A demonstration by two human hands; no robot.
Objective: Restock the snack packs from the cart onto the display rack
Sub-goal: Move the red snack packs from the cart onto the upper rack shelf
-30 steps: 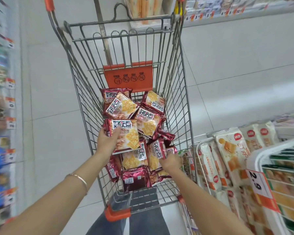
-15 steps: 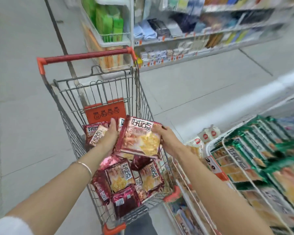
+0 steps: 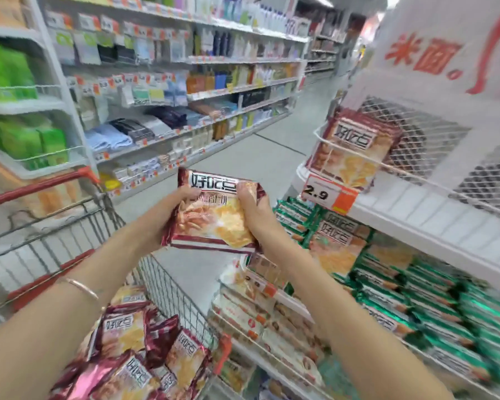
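I hold a stack of dark-red snack packs (image 3: 214,217) in the air between the cart and the rack. My left hand (image 3: 172,210) grips its left edge and my right hand (image 3: 253,209) grips its right edge. Several more dark-red packs (image 3: 133,359) lie in the wire cart (image 3: 168,287) at the lower left. The white display rack (image 3: 410,203) stands to the right. One matching pack (image 3: 352,151) leans in its upper wire basket, above an orange 2.9 price tag (image 3: 328,196).
Green-wrapped packs (image 3: 416,293) fill the rack tier below, with pale packs (image 3: 260,310) lower still. The cart's red handle (image 3: 38,186) is at the left. Store shelving (image 3: 185,90) lines the far side of the grey aisle floor (image 3: 260,157).
Both hands lifted the packs out of the cart and carried them up and right toward the rack. My view swung from down into the cart up to the aisle and rack.
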